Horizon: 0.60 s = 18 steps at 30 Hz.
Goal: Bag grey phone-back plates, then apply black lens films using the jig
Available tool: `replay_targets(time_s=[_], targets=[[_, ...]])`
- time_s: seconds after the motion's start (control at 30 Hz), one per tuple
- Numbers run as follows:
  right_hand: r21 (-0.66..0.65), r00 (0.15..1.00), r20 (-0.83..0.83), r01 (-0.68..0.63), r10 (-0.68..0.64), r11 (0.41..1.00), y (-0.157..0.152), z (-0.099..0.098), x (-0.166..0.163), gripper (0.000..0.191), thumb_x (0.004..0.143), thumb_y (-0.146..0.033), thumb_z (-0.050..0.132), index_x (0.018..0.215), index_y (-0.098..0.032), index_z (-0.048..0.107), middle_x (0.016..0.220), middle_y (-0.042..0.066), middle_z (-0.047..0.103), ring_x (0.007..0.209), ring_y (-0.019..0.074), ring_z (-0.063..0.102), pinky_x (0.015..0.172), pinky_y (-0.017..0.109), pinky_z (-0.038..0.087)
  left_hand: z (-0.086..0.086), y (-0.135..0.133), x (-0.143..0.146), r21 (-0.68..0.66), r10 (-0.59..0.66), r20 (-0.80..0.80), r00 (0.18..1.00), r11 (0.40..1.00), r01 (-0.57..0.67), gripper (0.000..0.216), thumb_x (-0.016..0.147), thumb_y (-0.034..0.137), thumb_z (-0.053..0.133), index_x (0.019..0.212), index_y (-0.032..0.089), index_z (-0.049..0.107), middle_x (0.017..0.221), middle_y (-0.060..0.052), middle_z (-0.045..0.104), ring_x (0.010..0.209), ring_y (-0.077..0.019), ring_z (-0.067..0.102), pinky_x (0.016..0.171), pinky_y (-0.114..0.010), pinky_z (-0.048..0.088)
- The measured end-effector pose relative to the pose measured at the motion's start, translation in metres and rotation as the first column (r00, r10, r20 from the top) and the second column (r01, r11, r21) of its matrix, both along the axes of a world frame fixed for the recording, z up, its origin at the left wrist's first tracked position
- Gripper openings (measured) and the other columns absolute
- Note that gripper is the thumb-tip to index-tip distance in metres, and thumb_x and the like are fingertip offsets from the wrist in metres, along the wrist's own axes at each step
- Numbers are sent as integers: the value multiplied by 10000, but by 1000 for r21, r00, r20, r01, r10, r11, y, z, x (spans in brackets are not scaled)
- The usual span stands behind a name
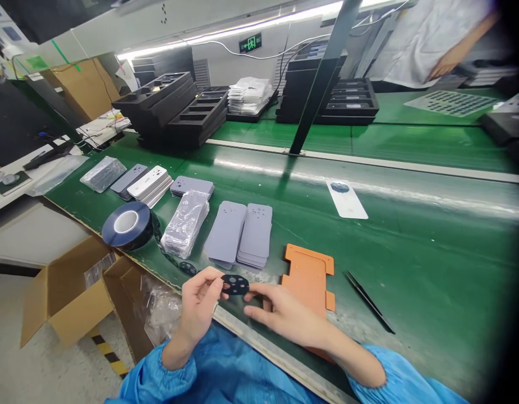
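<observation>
Between thumb and fingers, my left hand (201, 300) pinches a black oval sticker with several round holes (236, 284). My right hand (286, 314) is at the sticker's right end, index fingertip close to its edge and thumb apart from it; whether it touches is unclear. From a roll of dark film (128, 225), a strip with similar black ovals (187, 268) runs toward my left hand. Behind my hands lie two stacks of grey phone-shaped sheets, one on the left (226, 233) and one on the right (255, 235). An orange fixture plate (305, 275) lies partly under my right forearm.
Black tweezers (368, 300) lie to the right. A white panel with a black oval (347, 199) is farther back. Plastic-wrapped sheets (185, 224) and white panels (150, 186) stand left. Black trays (200, 115) line the back; an open carton (74, 297) is below left.
</observation>
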State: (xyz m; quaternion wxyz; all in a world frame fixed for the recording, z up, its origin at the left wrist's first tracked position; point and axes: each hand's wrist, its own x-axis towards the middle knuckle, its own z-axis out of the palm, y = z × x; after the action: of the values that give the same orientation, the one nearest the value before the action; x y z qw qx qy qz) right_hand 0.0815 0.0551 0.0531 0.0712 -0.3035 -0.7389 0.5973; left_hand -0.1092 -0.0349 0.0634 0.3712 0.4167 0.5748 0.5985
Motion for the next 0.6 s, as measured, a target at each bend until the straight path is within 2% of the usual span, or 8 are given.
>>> replay_targets(time_s=[0.1, 0.2, 0.27, 0.33, 0.4, 0.47, 0.6], targets=[[-80, 985, -81, 144, -151, 986, 7, 5, 5, 398, 955, -490, 575, 1170, -186, 716, 872, 44, 716, 630, 139, 573, 570, 255, 441, 3, 5, 12, -41, -87, -17, 996, 995, 86, 292, 933, 400, 626, 815, 143, 702, 750, -35, 659, 585, -125, 612, 562, -235, 515], [-203, 918, -198, 304, -343, 931, 17, 8, 16, 492, 939, -583, 555, 1065, -143, 738, 816, 58, 703, 579, 127, 568, 545, 256, 444, 1, 11, 24, -79, -144, -35, 989, 987, 141, 299, 941, 401, 611, 803, 147, 688, 752, -35, 656, 570, -116, 603, 544, -226, 491], [-235, 871, -248, 370, -424, 899, 21, 8, 27, 522, 903, -625, 588, 991, -138, 755, 799, 63, 711, 546, 117, 556, 520, 253, 438, 0, 16, 32, -95, -181, -44, 982, 980, 176, 297, 942, 398, 605, 805, 149, 687, 746, -36, 659, 567, -116, 599, 533, -220, 481], [-246, 841, -250, 423, -479, 872, 21, 7, 38, 466, 849, -594, 685, 965, -150, 769, 803, 65, 732, 582, 130, 596, 564, 261, 486, -1, 24, 39, -102, -225, -57, 973, 971, 218, 285, 943, 382, 602, 806, 148, 690, 738, -34, 658, 568, -116, 598, 532, -218, 480], [-250, 817, -235, 472, -526, 845, 18, 5, 48, 388, 795, -518, 776, 957, -165, 780, 833, 71, 759, 689, 168, 666, 671, 289, 550, -1, 32, 46, -113, -270, -80, 960, 959, 260, 264, 946, 354, 596, 818, 148, 699, 748, -35, 662, 581, -119, 603, 547, -222, 490], [-250, 798, -234, 502, -555, 828, 14, 3, 56, 345, 782, -469, 797, 956, -171, 787, 896, 86, 780, 797, 205, 710, 763, 322, 578, 1, 40, 50, -127, -315, -126, 941, 946, 300, 241, 949, 326, 584, 848, 149, 713, 774, -45, 675, 618, -132, 619, 562, -230, 504], [-173, 770, -201, 581, -606, 795, 15, 0, 75, 341, 817, -451, 742, 991, -161, 791, 924, 101, 790, 821, 227, 729, 782, 350, 590, 13, 37, 54, -97, -330, -344, 879, 944, 316, 236, 945, 266, 578, 1125, 181, 704, 930, -77, 703, 694, -153, 623, 600, -264, 522]])
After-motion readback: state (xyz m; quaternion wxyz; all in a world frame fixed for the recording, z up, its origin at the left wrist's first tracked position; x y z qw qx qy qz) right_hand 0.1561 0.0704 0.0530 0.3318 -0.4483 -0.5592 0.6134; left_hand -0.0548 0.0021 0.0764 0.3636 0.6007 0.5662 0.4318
